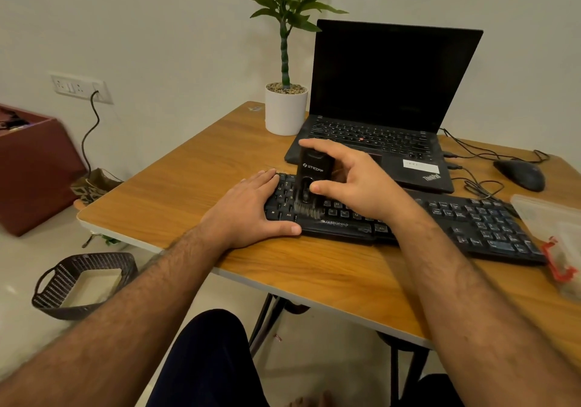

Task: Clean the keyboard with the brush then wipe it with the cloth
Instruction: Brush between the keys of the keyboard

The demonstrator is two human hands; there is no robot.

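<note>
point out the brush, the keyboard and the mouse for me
brush (314,168), head view, on its black body by the printed logo
keyboard (481,218), head view, on the keys of its right half
mouse (520,174), head view, on the top of its shell

Right hand (355,183) gripped the chunky black plastic brush (312,180) upright, its bristles down on the left keys of the black full-size keyboard (471,224). Left hand (251,208) lay flat on the keyboard's left end, thumb along the front edge. All on a wooden-topped table (176,196), an open black laptop (386,108) just behind.
</note>
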